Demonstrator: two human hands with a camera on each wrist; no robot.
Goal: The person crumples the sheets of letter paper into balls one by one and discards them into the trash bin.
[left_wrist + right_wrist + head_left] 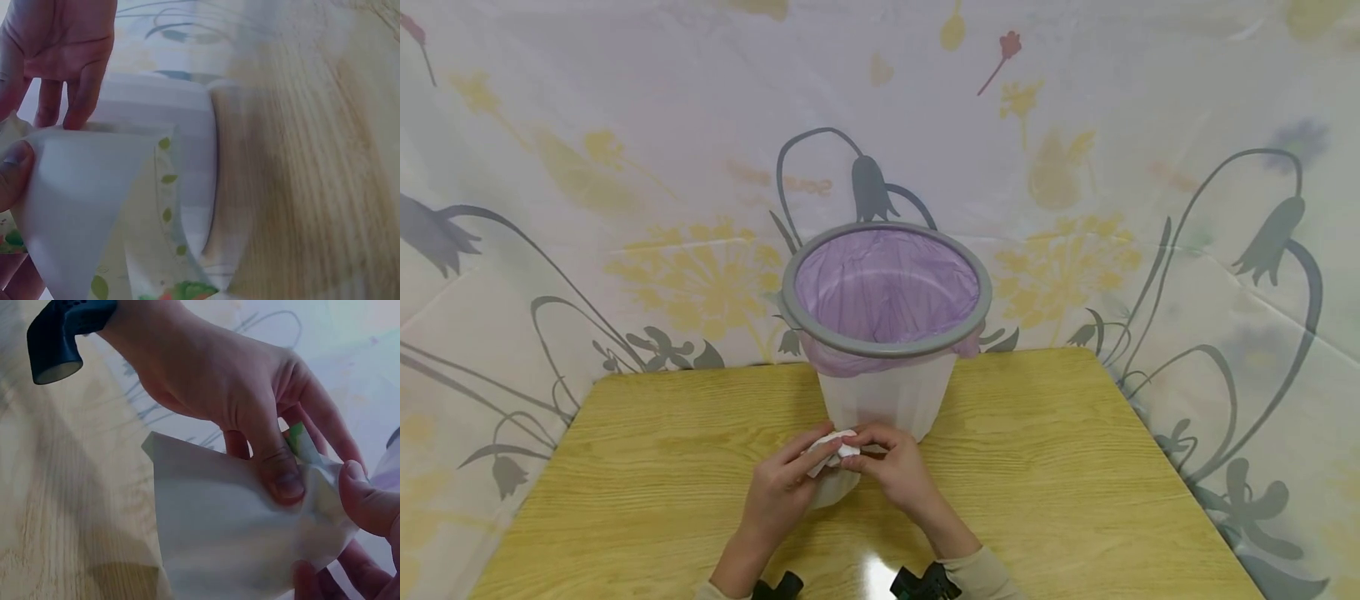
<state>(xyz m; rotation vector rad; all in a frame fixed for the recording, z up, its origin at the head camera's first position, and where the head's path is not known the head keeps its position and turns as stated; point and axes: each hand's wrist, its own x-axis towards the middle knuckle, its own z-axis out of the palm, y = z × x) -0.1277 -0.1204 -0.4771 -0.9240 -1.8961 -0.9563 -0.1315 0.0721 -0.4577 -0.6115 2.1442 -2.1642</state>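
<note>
Both hands meet over the table in front of the bin, gripping one sheet of paper [835,490]. My left hand [778,492] pinches its upper edge from the left. My right hand [901,471] pinches the bunched top from the right, fingertips close to the left ones. The paper [81,194] is white on one face, with green leaves and a red and green print on folded parts in the left wrist view. A broad plain white face of the paper [212,519] hangs below the thumbs in the right wrist view, its top crumpled between the fingers.
A white bin [887,396] with a grey rim [887,350] stands just beyond the hands. A purple bag [887,287] lines it and folds over outside. The wood-grain table [647,467] reaches back to a flower-printed cloth [700,167].
</note>
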